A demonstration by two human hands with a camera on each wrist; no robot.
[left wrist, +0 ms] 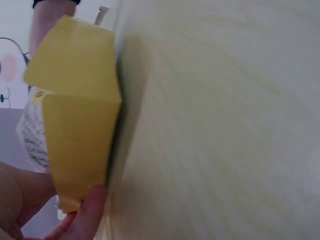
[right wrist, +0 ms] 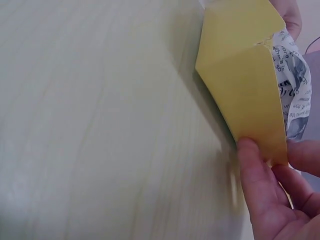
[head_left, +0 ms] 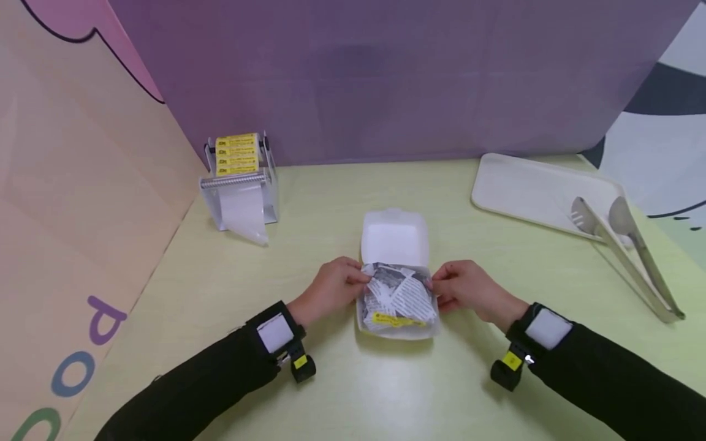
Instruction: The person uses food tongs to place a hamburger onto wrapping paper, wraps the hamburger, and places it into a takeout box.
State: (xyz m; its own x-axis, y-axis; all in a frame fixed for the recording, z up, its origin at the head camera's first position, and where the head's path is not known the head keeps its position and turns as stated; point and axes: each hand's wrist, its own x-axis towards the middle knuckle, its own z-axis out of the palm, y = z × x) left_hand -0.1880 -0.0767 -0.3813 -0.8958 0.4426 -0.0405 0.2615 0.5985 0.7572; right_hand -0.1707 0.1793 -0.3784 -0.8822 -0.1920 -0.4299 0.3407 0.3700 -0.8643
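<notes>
A small takeaway box (head_left: 394,237) stands on the table with its lid raised at the back. It looks white inside and yellow outside in the wrist views. Inside lies a packet wrapped in printed paper (head_left: 401,297), with a yellow label (head_left: 398,320) along its front. My left hand (head_left: 333,283) pinches the box's left side near the hinge, its thumb by the rim and fingers against the outer wall (left wrist: 77,145). On the opposite side my right hand (head_left: 469,289) pinches the right wall (right wrist: 245,95) the same way. The box's underside is hidden.
At the back left stands a label dispenser (head_left: 237,177) with a roll of yellow labels and a hanging strip. A white tray (head_left: 524,190) lies at the back right, with metal tongs (head_left: 634,263) reaching over its front edge. A purple partition (head_left: 375,79) closes off the back.
</notes>
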